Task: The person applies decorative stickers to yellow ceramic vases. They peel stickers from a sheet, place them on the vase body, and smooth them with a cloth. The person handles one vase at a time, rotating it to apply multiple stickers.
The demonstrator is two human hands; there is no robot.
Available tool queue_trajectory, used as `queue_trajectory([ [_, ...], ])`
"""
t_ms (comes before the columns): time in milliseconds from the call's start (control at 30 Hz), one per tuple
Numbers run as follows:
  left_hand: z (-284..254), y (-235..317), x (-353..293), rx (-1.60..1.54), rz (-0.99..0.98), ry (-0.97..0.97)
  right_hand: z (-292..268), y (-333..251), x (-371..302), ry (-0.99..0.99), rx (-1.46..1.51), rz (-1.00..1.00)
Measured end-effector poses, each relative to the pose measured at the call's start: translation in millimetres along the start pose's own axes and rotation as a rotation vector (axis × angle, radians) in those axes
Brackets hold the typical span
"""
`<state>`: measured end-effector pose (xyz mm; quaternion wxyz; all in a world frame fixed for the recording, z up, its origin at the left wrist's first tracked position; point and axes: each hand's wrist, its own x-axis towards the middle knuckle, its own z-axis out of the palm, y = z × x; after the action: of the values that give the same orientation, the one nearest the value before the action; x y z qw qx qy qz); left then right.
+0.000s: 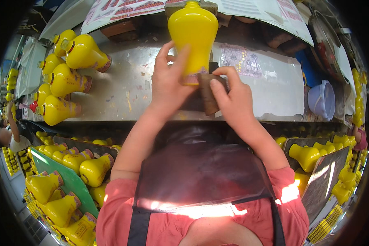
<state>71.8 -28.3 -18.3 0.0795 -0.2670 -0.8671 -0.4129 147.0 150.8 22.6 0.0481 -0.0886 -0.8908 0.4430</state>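
Note:
A glossy yellow bottle (192, 35), wide at the shoulder and narrow at the waist, stands in front of me at the far middle of the bench. A pinkish printed band (191, 78) runs around its lower end. Along the bottle's left side is my left hand (171, 80), fingers apart, one of them blurred across the yellow surface. My right hand (233, 92) grips a flat brown pad (209, 95) between thumb and fingers. The pad's upper edge lies against the bottle's lower right side. What supports the bottle's foot is partly hidden by my hands.
Several yellow bottles (65, 80) lie at the bench's left end. Printed sheets (127, 12) cover a raised ledge behind; white paper (270, 92) lies right, near a pale purple bucket (322, 100). Boards (67, 172) with more bottles flank me below. Another person (14, 137) is far left.

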Motion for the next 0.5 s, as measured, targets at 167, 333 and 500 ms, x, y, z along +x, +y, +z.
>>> queue_trajectory([
  [167, 0, -2, -3, -0.059, 0.042, 0.028, -5, 0, 2, 0.047, 0.114, -0.051],
  [333, 3, 0, -2, -0.047, 0.006, 0.015, -4, -4, 11, 0.091, -0.095, -0.178],
  [500, 5, 6, -1, -0.021, -0.026, 0.022, -22, 1, 24, 0.113, -0.011, -0.269],
])
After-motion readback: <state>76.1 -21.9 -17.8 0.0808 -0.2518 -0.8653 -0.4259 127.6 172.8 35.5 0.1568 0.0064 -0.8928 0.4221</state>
